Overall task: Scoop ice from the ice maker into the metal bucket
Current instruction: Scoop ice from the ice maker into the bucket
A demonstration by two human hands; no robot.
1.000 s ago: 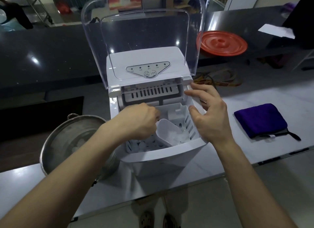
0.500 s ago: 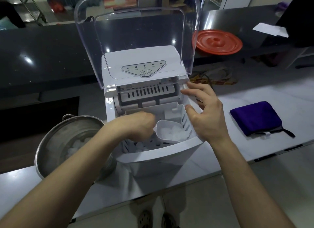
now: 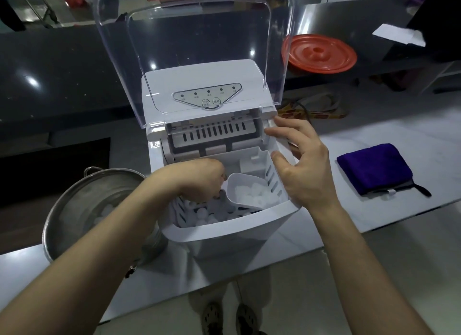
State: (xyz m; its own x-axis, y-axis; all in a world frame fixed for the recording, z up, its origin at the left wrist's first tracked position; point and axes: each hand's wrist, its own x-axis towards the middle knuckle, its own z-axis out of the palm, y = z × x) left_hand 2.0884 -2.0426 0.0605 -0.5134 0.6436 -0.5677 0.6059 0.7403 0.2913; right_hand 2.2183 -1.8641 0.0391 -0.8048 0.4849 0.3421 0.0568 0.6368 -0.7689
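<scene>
The left grip (image 3: 199, 180) is closed, fingers curled around the handle of a white scoop (image 3: 247, 192), though the hand itself hides most of that handle. The scoop sits inside the slotted ice basket (image 3: 273, 177), its bowl pointing right and loaded with pale ice pieces (image 3: 257, 196); more loose ice (image 3: 209, 215) lies below it on the basket floor. The right grip (image 3: 304, 170) is wide and holds nothing. Its fingers are spread along the right side of the ice maker (image 3: 224, 232), with the thumb at the basket's right rim. The machine's clear lid (image 3: 189, 23) stands raised behind both hands. The metal bucket (image 3: 74, 200) stands just beside the ice maker on its left, under the left forearm, which crosses over its rim; a few pieces of ice (image 3: 103, 211) show inside. Everything stands on a pale bench (image 3: 399, 132). On it, well apart to the right, lies a folded purple cloth (image 3: 374, 167). Beyond, on a dark counter (image 3: 62, 73), sit an orange lid (image 3: 319, 53) and a white sheet of paper (image 3: 396, 35).
</scene>
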